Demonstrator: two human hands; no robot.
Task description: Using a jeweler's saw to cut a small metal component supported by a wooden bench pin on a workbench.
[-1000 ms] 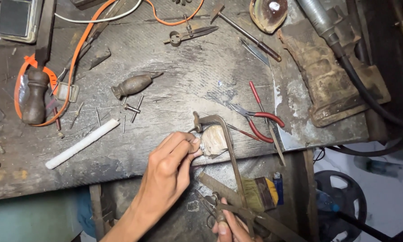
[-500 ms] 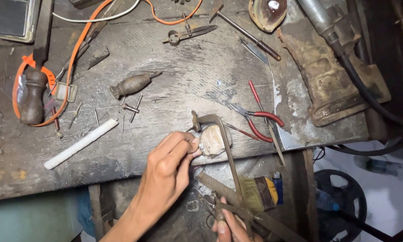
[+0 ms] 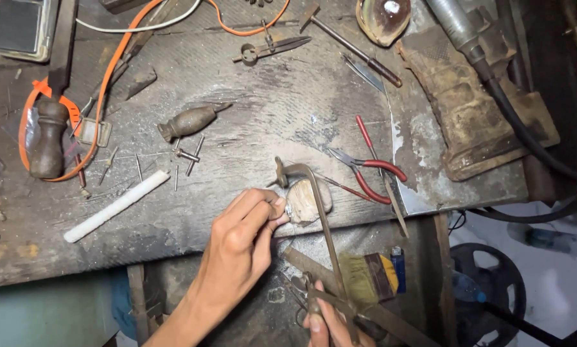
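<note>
Nothing has shifted since a moment ago: the left hand (image 3: 240, 234) pinches a small piece against the bench pin (image 3: 309, 200) while the right hand (image 3: 330, 324) grips the jeweller's saw (image 3: 317, 218), whose thin blade could snap if twisted.

A: Left hand (image 3: 243, 234) — bare, no glove, ring or watch showing. The forearm is bare down to the frame's lower edge, no sleeve in sight.

B: Right hand (image 3: 327, 324) — bare too. Only fingers and part of the knuckles show; the wrist is cut off.
</note>
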